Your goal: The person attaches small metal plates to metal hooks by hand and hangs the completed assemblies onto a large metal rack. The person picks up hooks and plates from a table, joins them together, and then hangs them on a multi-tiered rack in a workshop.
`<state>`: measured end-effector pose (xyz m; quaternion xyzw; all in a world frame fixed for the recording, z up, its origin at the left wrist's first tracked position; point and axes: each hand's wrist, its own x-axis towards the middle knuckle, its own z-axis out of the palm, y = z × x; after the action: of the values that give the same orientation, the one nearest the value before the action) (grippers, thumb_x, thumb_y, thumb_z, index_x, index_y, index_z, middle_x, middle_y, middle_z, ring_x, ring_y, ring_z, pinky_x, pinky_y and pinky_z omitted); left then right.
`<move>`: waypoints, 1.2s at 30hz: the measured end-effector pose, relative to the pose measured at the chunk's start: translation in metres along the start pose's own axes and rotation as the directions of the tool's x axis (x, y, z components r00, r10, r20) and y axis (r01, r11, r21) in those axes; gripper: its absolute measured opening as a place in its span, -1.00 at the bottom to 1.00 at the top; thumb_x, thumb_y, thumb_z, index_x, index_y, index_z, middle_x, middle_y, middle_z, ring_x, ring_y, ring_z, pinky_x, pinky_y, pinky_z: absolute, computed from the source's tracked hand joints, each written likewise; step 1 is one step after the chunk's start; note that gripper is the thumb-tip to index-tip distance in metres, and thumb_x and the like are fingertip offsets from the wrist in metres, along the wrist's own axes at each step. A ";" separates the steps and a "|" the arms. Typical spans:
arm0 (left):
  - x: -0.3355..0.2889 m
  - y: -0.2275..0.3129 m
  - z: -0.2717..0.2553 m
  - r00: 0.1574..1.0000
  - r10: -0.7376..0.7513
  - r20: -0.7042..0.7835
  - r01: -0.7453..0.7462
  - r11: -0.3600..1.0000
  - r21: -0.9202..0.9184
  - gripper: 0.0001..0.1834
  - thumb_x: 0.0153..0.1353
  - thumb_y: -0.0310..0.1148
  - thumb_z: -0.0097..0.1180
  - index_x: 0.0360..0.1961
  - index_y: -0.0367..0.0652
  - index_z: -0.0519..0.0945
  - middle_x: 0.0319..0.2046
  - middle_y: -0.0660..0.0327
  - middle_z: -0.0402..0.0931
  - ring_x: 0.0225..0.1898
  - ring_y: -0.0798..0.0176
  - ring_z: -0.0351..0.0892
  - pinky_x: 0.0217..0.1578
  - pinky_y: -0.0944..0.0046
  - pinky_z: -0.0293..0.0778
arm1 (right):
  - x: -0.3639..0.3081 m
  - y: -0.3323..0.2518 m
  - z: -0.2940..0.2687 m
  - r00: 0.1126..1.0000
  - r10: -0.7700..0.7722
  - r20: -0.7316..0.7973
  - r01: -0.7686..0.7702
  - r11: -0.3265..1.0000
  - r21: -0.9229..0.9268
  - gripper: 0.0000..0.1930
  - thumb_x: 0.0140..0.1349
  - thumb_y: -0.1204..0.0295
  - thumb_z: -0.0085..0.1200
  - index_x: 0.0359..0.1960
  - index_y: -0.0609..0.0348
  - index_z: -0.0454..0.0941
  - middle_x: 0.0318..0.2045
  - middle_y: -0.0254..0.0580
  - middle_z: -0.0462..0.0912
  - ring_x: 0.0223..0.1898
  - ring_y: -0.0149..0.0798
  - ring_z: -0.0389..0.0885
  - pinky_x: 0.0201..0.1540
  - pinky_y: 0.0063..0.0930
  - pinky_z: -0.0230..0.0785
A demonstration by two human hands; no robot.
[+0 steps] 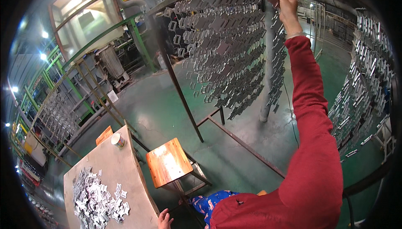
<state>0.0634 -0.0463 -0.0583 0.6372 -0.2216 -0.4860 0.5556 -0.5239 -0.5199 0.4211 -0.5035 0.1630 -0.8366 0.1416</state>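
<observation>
My right hand [286, 6] is raised high at the upper right, its fingers closed on a small flat brown plate [273, 0]. It is beside the top of a rack hung with many strings of small grey metal frames [228, 40]. Whether the plate touches a string, I cannot tell. Low in the picture, my left hand [164, 219] is at the near right edge of the table [113, 166], partly cut off by the lower edge. Its fingers are slightly apart and nothing shows in them. A heap of small pale metal frames [100, 201] lies on that table.
A paper cup [118, 140] stands at the table's far corner. Beside the table is a wooden stool [169, 162]. A dark metal post [178, 84] and a low floor bar [247, 147] frame the rack. More hanging metal pieces [363, 78] are at the far right.
</observation>
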 end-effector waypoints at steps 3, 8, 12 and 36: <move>-0.005 0.009 0.002 1.000 0.010 -0.022 -0.009 0.999 0.045 -0.64 0.24 -0.34 0.00 0.07 -0.11 0.43 -0.13 0.25 0.44 -0.18 0.33 0.43 -0.18 0.38 0.38 | 0.043 0.013 -0.017 0.998 0.043 -0.048 -0.046 0.996 -0.081 -0.89 0.07 0.49 0.21 -0.35 0.15 0.60 -0.47 -0.31 0.63 -0.45 -0.46 0.59 -0.40 -0.60 0.47; -0.017 0.026 0.013 0.999 -0.016 -0.049 0.019 0.998 0.062 -0.62 0.24 -0.36 0.00 0.09 -0.13 0.42 0.04 0.23 0.36 -0.01 0.27 0.36 -0.07 0.32 0.36 | 0.078 0.033 -0.032 0.995 -0.056 -0.078 0.050 0.995 -0.086 -0.90 0.06 0.52 0.20 -0.37 0.17 0.60 -0.47 -0.32 0.63 -0.50 -0.44 0.58 -0.45 -0.58 0.46; -0.023 0.025 0.014 0.998 -0.029 -0.047 0.030 0.999 0.027 -0.62 0.24 -0.36 0.00 0.09 -0.15 0.41 0.09 0.23 0.32 0.03 0.27 0.32 -0.01 0.28 0.34 | 0.084 0.036 -0.039 0.995 0.072 -0.065 -0.078 0.993 -0.093 -0.90 0.07 0.55 0.17 -0.34 0.19 0.59 -0.46 -0.31 0.62 -0.49 -0.42 0.59 -0.43 -0.54 0.48; -0.035 0.051 0.014 0.935 0.311 0.172 -0.347 0.904 0.250 -0.71 0.16 -0.24 0.11 -0.19 -0.22 0.58 -0.32 0.22 0.60 -0.27 0.35 0.53 -0.25 0.35 0.43 | -0.479 0.054 0.286 0.714 -0.243 0.657 0.317 0.948 0.007 -0.81 0.18 0.46 0.01 -0.21 0.23 0.57 -0.22 -0.18 0.62 -0.22 -0.25 0.56 -0.10 -0.38 0.40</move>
<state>0.0492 -0.0388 0.0028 0.6293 -0.4267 -0.3894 0.5199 -0.0492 -0.4144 0.1429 -0.7876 0.0696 -0.6113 0.0338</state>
